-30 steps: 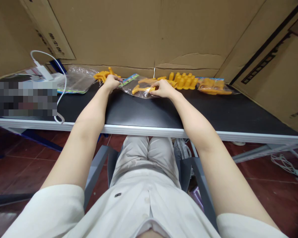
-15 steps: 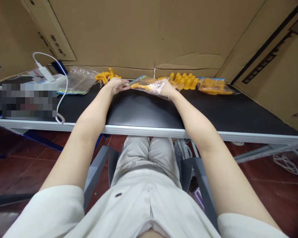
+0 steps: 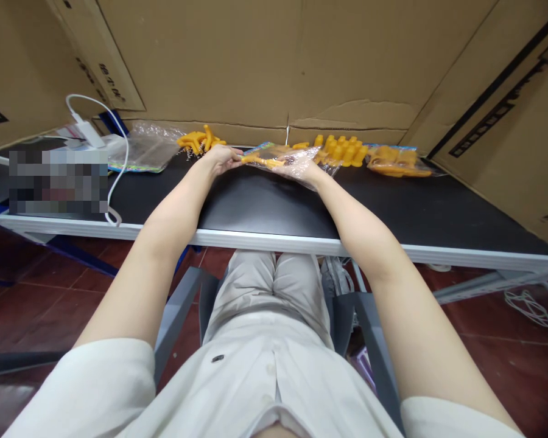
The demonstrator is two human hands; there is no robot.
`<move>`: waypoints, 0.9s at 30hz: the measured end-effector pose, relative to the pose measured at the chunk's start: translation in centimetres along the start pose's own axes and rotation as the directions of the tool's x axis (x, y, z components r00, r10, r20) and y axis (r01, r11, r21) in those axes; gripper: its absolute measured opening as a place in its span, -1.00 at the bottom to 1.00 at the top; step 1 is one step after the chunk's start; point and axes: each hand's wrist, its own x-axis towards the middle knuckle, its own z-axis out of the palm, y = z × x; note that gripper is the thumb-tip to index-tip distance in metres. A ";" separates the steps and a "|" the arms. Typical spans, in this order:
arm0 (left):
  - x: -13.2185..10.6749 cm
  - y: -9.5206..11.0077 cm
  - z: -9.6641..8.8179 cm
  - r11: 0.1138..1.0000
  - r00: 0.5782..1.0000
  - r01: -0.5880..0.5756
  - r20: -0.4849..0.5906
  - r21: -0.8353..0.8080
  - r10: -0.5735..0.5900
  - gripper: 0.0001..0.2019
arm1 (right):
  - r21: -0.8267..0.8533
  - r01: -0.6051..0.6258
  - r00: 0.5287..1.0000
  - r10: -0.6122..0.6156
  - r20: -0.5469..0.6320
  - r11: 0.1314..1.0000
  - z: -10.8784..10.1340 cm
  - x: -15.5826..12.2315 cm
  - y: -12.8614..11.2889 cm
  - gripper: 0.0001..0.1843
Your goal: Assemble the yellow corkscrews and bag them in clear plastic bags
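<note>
Left of the upright yellow cylinders (image 3: 346,151), the left hand (image 3: 223,159) pinches the end of a clear bag (image 3: 281,152) farthest from them; the right hand (image 3: 301,170), nearer them, seems to grip yellow pieces (image 3: 273,162) inside (film veils its fingers). Swinging toward them could topple some.

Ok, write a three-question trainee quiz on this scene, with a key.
1. True or false: the white cable is left of the left hand's grip.
2. What spans the gap between that grip and the right hand's grip: (a) a cardboard strip, (b) a clear bag, (c) a plug?
3. Fill in: the upright yellow pieces stand on a ____ tabletop.

Key: 1 true; 2 b; 3 black.
</note>
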 end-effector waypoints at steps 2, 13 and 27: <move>-0.1 0.1 0.0 1.000 1.000 0.004 0.004 0.009 -0.004 -0.66 | 0.048 -0.023 1.000 0.023 0.013 0.999 -0.1 -0.2 -0.1 -0.44; 0.0 -0.3 -0.4 0.976 0.998 -0.069 0.023 0.206 0.065 -0.67 | -0.072 -0.115 0.989 0.120 0.085 0.991 -0.2 0.3 -0.1 -0.66; 2.4 -1.5 -1.4 0.543 0.848 -0.529 0.384 0.652 0.366 -0.70 | -0.013 -0.138 0.981 0.139 0.133 0.990 0.6 -0.1 -1.7 -0.63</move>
